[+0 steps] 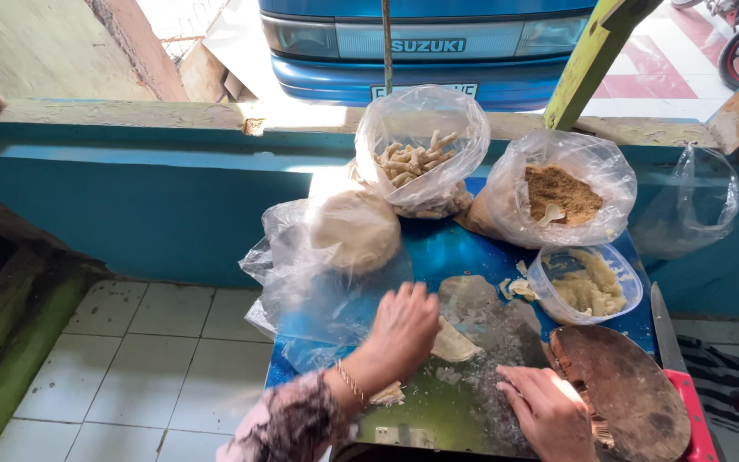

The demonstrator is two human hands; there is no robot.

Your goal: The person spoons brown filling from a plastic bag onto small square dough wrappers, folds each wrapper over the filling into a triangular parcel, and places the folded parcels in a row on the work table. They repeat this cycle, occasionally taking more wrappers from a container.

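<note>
Dough piece (455,342) touches left hand (404,329) grip (fingertips).

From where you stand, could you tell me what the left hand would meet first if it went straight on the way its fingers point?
The left hand points up and slightly right across the blue table. It would probably first meet the clear bag holding the pale dough lump, though depth is unclear; the bag of stick-shaped pieces lies further along.

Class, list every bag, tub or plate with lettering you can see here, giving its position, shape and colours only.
Clear bag: table back, pale finger-shaped pieces.
Clear bag: back right, brown crumbs.
Clear bag: left, pale round lump.
Clear tub: right, round, yellowish paste.
Number plate: blue car, mostly hidden.
</note>
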